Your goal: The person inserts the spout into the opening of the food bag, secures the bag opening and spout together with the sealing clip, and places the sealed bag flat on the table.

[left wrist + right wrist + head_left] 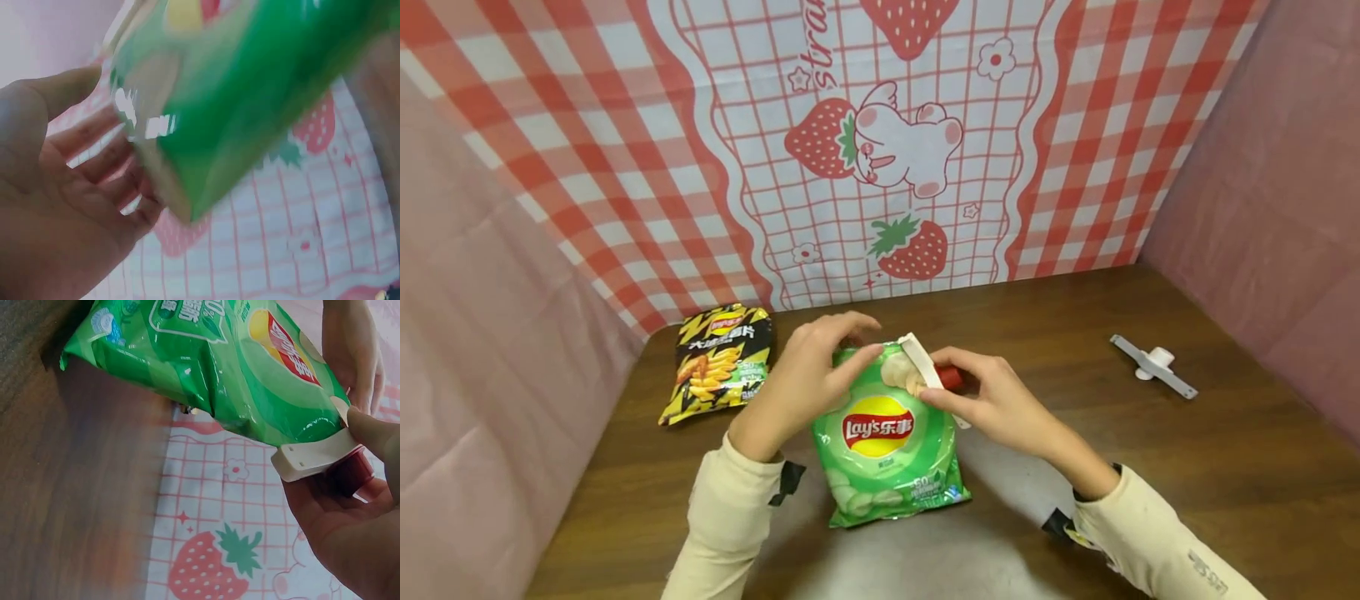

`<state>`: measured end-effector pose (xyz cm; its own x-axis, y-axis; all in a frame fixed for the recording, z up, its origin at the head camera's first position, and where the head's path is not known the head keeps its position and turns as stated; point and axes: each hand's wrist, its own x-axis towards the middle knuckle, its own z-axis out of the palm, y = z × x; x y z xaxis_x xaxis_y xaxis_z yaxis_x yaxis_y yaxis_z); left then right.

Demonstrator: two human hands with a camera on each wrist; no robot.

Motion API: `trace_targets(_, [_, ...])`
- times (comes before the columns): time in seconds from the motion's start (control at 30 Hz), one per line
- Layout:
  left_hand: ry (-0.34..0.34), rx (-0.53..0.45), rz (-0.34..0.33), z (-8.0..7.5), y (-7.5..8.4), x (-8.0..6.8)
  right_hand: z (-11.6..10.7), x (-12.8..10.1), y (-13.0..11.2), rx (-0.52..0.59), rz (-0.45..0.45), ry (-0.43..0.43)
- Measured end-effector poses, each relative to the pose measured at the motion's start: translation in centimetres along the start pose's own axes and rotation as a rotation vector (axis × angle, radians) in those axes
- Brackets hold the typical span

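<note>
A green Lay's chip bag (880, 458) is held tilted up over the table. Along its top edge sits a white bag-sealing clip (921, 360) with a dark red spout cap (351, 472). My right hand (1000, 404) grips the clip at the bag's upper right, the thumb on the front and fingers around the red cap behind. At the bag's upper left is my left hand (808, 367). Its fingers reach behind the bag's edge, relaxed, while the thumb stands apart from the front, as the left wrist view shows. That view is blurred.
A black and yellow Lay's bag (718, 362) lies at the back left of the wooden table (1052, 333). Toward the right is a grey clip strip with a white spout (1153, 363). A strawberry-print cloth (880, 167) hangs behind, and pink cloth flanks both sides.
</note>
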<state>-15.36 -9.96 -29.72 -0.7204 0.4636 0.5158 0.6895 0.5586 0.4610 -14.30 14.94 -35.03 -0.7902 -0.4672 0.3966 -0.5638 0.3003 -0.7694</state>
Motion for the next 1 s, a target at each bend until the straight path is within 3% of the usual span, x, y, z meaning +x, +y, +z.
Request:
trace_targets(0.2, [0.05, -0.074, -0.106, -0.4, -2.1, -1.0, 0.0, 0.1, 0.6, 0.029, 0.035, 0.04])
trace_targets(0.37, [0.059, -0.289, -0.252, 0.5, -3.7, -3.7, 0.0, 0.1, 0.9, 0.015, 0.039, 0.088])
trace_targets(0.47, [0.005, -0.423, -0.354, 1.5, -4.6, -5.9, 0.0, 0.3, 1.1, 0.017, 0.04, 0.107])
trace_targets(0.53, [-0.086, -0.482, -0.39, 2.3, -5.1, -7.3, -0.1, 0.3, 1.1, 0.026, 0.046, 0.115])
trace_targets(0.63, [-0.239, -0.491, -0.392, 3.6, -5.5, -8.9, 0.0, 0.3, 1.3, 0.045, 0.063, 0.118])
trace_targets(0.7, [-0.297, -0.487, -0.38, 4.4, -5.6, -9.4, 0.0, 0.1, 1.3, 0.06, 0.073, 0.124])
trace_targets(1.0, [-0.268, -0.49, -0.349, 5.4, -5.4, -10.0, -1.4, -2.3, 2.3, 0.218, 0.248, 0.004])
